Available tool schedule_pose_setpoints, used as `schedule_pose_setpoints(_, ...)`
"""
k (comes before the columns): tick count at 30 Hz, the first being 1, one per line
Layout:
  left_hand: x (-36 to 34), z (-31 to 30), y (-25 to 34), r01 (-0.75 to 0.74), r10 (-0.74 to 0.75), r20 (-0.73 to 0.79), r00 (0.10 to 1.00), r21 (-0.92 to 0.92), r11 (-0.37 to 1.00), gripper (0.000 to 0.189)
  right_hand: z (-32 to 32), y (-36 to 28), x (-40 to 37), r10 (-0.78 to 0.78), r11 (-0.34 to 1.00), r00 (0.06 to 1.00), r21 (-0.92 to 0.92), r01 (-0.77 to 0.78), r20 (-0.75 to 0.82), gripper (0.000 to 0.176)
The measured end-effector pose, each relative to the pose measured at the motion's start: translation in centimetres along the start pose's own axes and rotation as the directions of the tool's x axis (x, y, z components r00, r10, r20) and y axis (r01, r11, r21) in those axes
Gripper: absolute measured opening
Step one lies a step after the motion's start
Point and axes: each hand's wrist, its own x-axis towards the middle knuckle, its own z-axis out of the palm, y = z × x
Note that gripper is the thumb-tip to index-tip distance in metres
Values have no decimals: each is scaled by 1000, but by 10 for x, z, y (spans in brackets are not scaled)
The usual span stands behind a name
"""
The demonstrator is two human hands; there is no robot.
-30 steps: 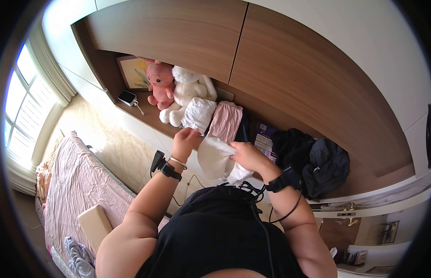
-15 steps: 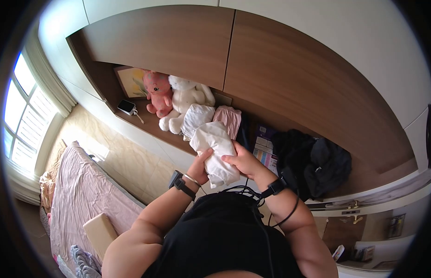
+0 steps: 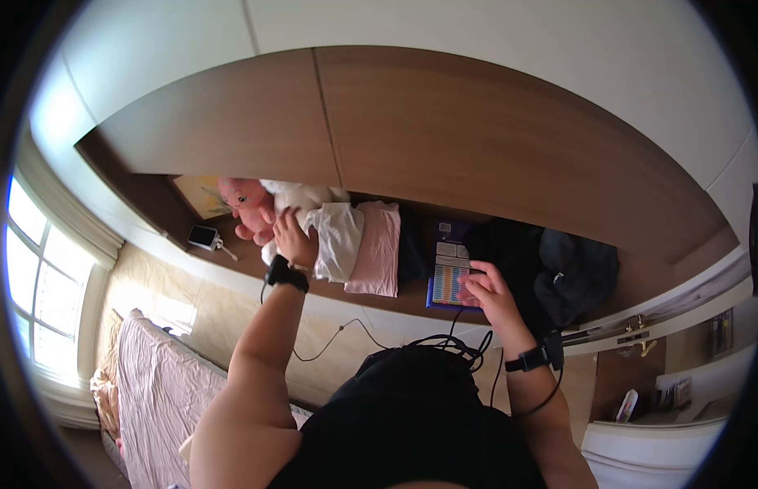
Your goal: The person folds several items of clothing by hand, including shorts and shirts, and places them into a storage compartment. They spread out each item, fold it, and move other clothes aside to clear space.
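My left hand (image 3: 295, 243) is at the shelf with its fingers stretched out, at the left edge of a white folded cloth (image 3: 340, 244) and in front of the plush toys. It grips nothing that I can see. Right of the white cloth lies a pink folded garment (image 3: 375, 248), with dark folded fabric (image 3: 410, 254) beside it. My right hand (image 3: 491, 295) hovers apart from the pile, fingers loosely extended and empty, over the right side of a purple box with coloured rows (image 3: 450, 284).
A pink plush toy (image 3: 247, 205) and a white plush toy (image 3: 301, 196) sit on the left of the shelf, near a small white device (image 3: 204, 237). Black clothing (image 3: 576, 273) is heaped to the right. A black cable (image 3: 358, 320) hangs before my body. A bed (image 3: 163, 375) stands lower left.
The white cloth that both hands held now lies on the shelf, left of the pink garment. My hands have let go and moved apart, left and right. The view has shifted.
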Motion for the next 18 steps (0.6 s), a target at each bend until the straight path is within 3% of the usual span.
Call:
schedule_pose_setpoints(2,-14,1,27,-235,274,243,931,-176,956,55,-27,10,-12,19,1000,998,8,-18,-62,40)
schedule_pose_setpoints(3,-24,9,34,-367,444,348,826,-267,891,54,-39,14,-22,40,999,993,10,-40,-110,36)
schedule_pose_setpoints(4,-35,13,39,-370,459,357,814,-291,882,54,-49,20,-32,65,998,985,10,-64,-162,33)
schedule_pose_setpoints(6,-49,20,59,-504,391,589,707,32,863,59,-63,22,-50,83,997,968,26,-79,-237,32)
schedule_pose_setpoints(7,-46,21,64,-439,250,695,674,105,892,67,-70,21,-59,92,996,955,42,-83,-282,30)
schedule_pose_setpoints(9,-35,16,67,-392,134,743,656,184,901,70,-77,18,-76,77,997,934,28,-72,-350,27)
schedule_pose_setpoints(10,-31,17,64,-402,150,746,649,169,900,70,-80,19,-82,81,997,927,34,-74,-365,26)
schedule_pose_setpoints(13,-19,23,36,-451,234,730,642,113,885,73,-87,27,-99,90,996,913,47,-78,-399,24)
schedule_pose_setpoints(17,-23,59,-19,-532,454,634,626,-79,843,69,-97,37,-113,134,990,883,99,-100,-450,25)
schedule_pose_setpoints(18,-25,60,-17,-529,445,643,623,-73,845,69,-97,39,-116,147,987,878,123,-102,-455,25)
